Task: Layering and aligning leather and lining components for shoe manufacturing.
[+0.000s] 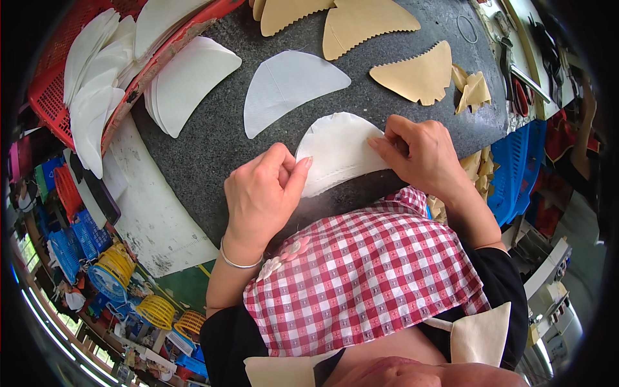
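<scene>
Head view: at the near edge of the table (pixel 193 168), the left hand (pixel 261 187) and the right hand (pixel 422 151) are pinching a white curved piece (pixel 342 151) by opposite sides — apparently keeping it spread. A red basket (pixel 55 119) at the far left corner is holding white pieces (pixel 97 71); a white stack (pixel 190 84) is lying beside it, seemingly within reach. Tan pieces (pixel 416 74) are lying toward the far and right edges — perhaps kept separate.

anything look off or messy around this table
Small tan scraps at the right of the table look crumpled, unlike the flat tan piece beside them. At upper left, loose white pieces stick out untidily past the edge of the red basket.
</scene>
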Tool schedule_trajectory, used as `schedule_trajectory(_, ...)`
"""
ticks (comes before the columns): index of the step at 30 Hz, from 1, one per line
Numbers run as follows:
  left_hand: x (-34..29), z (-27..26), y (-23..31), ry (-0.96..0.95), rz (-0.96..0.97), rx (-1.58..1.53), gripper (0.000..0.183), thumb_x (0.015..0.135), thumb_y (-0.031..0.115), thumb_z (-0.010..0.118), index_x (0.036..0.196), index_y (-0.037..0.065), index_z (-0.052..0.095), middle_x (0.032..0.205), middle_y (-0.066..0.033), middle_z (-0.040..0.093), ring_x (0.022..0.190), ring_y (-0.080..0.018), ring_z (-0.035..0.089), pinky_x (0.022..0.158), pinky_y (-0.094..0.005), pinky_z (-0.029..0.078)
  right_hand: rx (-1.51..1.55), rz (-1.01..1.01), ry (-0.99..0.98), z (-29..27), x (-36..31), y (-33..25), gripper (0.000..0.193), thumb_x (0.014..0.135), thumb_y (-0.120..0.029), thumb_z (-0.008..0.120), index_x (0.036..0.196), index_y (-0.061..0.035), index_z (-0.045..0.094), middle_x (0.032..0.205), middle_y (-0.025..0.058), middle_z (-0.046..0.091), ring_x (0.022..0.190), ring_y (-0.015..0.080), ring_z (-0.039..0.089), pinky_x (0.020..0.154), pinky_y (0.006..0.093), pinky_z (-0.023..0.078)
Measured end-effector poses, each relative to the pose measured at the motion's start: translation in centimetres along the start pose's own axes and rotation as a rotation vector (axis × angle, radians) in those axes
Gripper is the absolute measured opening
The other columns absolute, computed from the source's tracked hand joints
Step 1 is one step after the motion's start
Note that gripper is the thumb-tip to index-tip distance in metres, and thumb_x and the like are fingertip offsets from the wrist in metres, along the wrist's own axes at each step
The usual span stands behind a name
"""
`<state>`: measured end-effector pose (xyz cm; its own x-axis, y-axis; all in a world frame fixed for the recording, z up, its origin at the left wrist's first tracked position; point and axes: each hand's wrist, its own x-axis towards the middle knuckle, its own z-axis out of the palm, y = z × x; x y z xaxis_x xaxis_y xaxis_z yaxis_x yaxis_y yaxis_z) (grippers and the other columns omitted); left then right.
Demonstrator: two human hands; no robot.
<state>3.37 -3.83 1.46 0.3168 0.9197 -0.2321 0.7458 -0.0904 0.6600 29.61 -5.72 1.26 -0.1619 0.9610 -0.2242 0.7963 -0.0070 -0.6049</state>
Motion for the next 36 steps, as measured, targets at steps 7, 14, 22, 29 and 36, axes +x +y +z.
schedule_trajectory(7,3.7,-2.2,2.1,0.141,0.479,0.041,0.055,0.073,0.022,0.087,0.119,0.003,0.062,0.110,-0.0123,0.069,0.097,-0.0264,0.067,0.084,-0.0371,0.053,0.157,-0.165,0.040,-1.5,-1.0,-2.3,0.023,0.089,-0.015,0.077,0.079,-0.0040,0.059,0.059,0.0102,0.057,0.053,0.0278,0.062,0.052,0.0370,0.046)
schedule_trajectory(14,4.7,-6.6,4.3,-0.370,0.570,-0.157,0.017,0.074,0.009,0.081,0.090,0.003,0.076,0.077,-0.0050,0.073,0.071,-0.0217,0.066,0.068,-0.0350,0.048,0.837,-0.014,0.024,-3.9,-2.1,-2.6,0.031,0.098,-0.020,0.069,0.123,-0.0014,0.072,0.064,0.0006,0.064,0.053,0.0068,0.057,0.049,0.0250,0.042)
schedule_trajectory(22,4.3,-3.1,2.0,-0.229,0.800,-0.719,0.016,0.067,0.007,0.087,0.078,0.012,0.076,0.085,-0.0031,0.076,0.088,-0.0233,0.069,0.079,-0.0352,0.047,1.103,0.021,-0.316,-1.3,-0.3,-0.8,0.047,0.103,-0.029,0.066,0.140,-0.0020,0.053,0.099,0.0054,0.070,0.092,0.0097,0.064,0.077,0.0270,0.050)
schedule_trajectory(29,3.7,-0.4,-1.8,-0.036,0.806,-0.008,0.014,0.074,0.010,0.081,0.084,0.019,0.078,0.102,0.0056,0.078,0.113,-0.0213,0.067,0.096,-0.0409,0.038,0.366,0.002,0.080,-0.3,0.1,-0.1,0.035,0.089,-0.020,0.079,0.115,-0.0046,0.062,0.084,0.0055,0.066,0.074,0.0169,0.066,0.065,0.0310,0.052)
schedule_trajectory(36,3.2,-0.3,-2.2,-0.047,0.772,0.127,0.021,0.077,-0.001,0.069,0.083,0.018,0.077,0.107,0.0065,0.077,0.118,-0.0204,0.065,0.099,-0.0433,0.035,-0.459,-0.323,0.585,-0.7,4.0,4.0,0.037,0.080,-0.023,0.082,0.112,-0.0083,0.070,0.095,0.0053,0.066,0.098,0.0256,0.065,0.076,0.0372,0.055)
